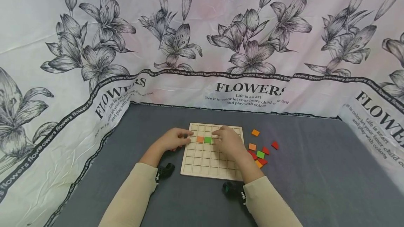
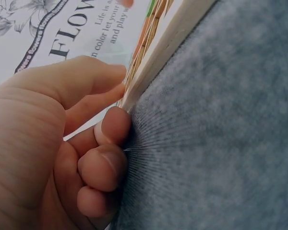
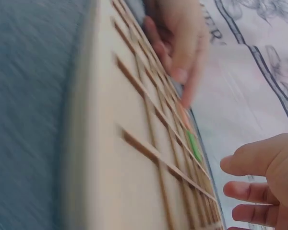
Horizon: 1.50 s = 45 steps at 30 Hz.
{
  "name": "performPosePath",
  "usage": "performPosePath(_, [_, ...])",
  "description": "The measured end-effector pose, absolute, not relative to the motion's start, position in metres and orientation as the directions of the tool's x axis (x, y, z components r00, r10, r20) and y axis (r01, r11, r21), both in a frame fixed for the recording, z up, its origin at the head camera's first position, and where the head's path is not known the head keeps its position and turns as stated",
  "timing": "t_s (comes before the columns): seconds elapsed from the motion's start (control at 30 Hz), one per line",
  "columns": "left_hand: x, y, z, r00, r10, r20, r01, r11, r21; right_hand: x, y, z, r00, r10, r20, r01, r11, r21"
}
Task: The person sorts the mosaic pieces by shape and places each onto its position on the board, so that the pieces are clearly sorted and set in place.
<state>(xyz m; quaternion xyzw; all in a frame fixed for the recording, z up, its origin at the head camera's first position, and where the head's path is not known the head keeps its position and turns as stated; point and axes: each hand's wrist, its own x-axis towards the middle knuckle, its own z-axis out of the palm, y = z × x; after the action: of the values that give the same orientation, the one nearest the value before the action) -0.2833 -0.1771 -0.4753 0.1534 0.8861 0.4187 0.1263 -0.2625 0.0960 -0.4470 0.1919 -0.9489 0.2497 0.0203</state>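
A light wooden grid board point(image 1: 202, 162) lies on the grey table, with an orange square tile point(image 1: 200, 139) and a green square tile point(image 1: 207, 140) side by side in its cells. At the board's left edge, my left hand point(image 1: 172, 138) holds the rim with thumb and fingers; its other fingers curl beside the edge in the left wrist view. My right hand point(image 1: 229, 143) hovers over the board's right half, near the green tile. Its fingers are apart in the right wrist view, and nothing shows between them.
Right of the board lie loose tiles: orange squares point(image 1: 252, 146), a green square point(image 1: 260, 154) and several red triangles point(image 1: 275, 145). A flower-printed cloth point(image 1: 246, 92) stands behind and beside the grey tabletop point(image 1: 315, 171).
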Motion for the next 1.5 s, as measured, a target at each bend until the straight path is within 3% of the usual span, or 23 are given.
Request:
performPosePath(0.3, [-0.285, -0.178, -0.477, -0.916, 0.392, -0.088, 0.167, 0.570, 0.804, -0.273, 0.151, -0.434, -0.981, -0.145, 0.129, -0.192, 0.827, -0.528])
performPosePath(0.6, [-0.286, -0.179, -0.479, -0.931, 0.349, -0.107, 0.118, 0.564, 0.817, -0.278, 0.188, -0.434, -0.996, -0.039, 0.085, -0.078, 0.855, -0.513])
performPosePath(0.9, [-0.286, -0.181, -0.478, -0.928, 0.359, -0.105, 0.121, 0.556, 0.822, -0.279, 0.214, -0.445, -0.992, 0.121, -0.020, 0.116, 0.871, -0.478])
performPosePath(1.27, [-0.286, -0.180, -0.477, -0.927, 0.359, -0.104, 0.117, 0.543, 0.831, -0.283, 0.218, -0.458, -0.984, 0.178, 0.011, 0.148, 0.852, -0.502])
performPosePath(1.5, [-0.285, -0.179, -0.477, -0.928, 0.359, -0.102, 0.115, 0.535, 0.837, -0.282, 0.217, -0.452, -0.988, 0.143, 0.062, 0.092, 0.856, -0.508])
